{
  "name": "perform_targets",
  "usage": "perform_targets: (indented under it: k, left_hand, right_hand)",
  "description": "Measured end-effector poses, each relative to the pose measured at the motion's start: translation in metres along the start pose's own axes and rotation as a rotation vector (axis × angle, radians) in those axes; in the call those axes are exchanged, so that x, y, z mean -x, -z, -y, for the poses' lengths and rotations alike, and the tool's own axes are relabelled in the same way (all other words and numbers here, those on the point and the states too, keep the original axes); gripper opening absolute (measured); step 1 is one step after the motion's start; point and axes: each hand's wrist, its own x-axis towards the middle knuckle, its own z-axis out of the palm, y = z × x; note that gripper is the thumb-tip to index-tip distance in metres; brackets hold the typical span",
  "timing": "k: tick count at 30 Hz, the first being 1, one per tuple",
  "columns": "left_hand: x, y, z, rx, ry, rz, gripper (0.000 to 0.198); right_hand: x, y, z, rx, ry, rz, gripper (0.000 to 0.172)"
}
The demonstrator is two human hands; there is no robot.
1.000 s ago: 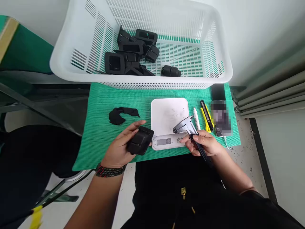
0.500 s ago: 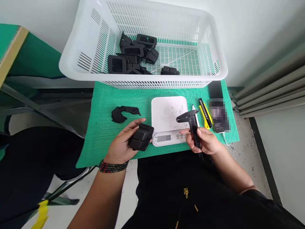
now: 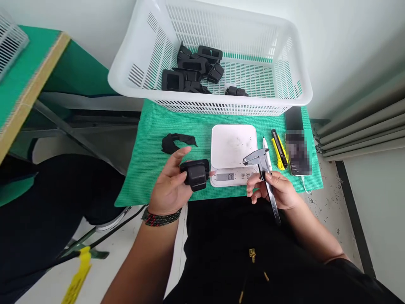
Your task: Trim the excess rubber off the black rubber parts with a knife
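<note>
My left hand (image 3: 171, 181) is closed on a black moulded plastic part (image 3: 196, 174), held up just left of the scale's display. Between the thumb and fingers of my right hand (image 3: 275, 188) is a vernier caliper (image 3: 262, 162), its jaws pointing away from me and to the left. The white digital scale (image 3: 234, 145) lies between and beyond my hands, with black specks on its plate; its display seems to read 0.8. Beyond my left hand, a crumpled black strip (image 3: 171, 142) rests on the green mesh mat (image 3: 148, 169).
A white slotted basket (image 3: 211, 99) holding several black plastic parts (image 3: 193, 67) stands at the back. Right of the scale lie a white pen (image 3: 265, 143), a yellow utility knife (image 3: 280, 152) and a phone (image 3: 299, 156) with a cable. Another person's dark-clothed leg (image 3: 88, 181) is at left.
The black plastic part has been turned in my left hand, showing another side. The caliper has tilted and catches the light. The whole view has shifted, with more of the left table showing.
</note>
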Motion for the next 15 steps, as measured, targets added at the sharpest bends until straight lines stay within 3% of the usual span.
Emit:
perform_targets:
  k: [3,6,10,15]
  left_hand:
    - [0.011,-0.02,-0.001,-0.148,-0.109,0.109,0.055]
    - [0.021,-0.045,0.0,-0.563,-0.223,0.208,0.057]
    - [0.026,-0.073,0.006,-1.09,-0.619,0.34,0.067]
    - [0.025,-0.086,0.012,-1.236,-0.793,0.327,0.091]
  right_hand:
    - [0.004,-0.011,0.006,0.044,0.009,0.016,0.045]
    - [0.008,-0.02,0.01,0.048,-0.003,0.001,0.041]
    - [0.01,-0.022,0.007,0.031,-0.007,-0.027,0.04]
    - [0.005,-0.024,-0.004,0.043,0.007,-0.092,0.044]
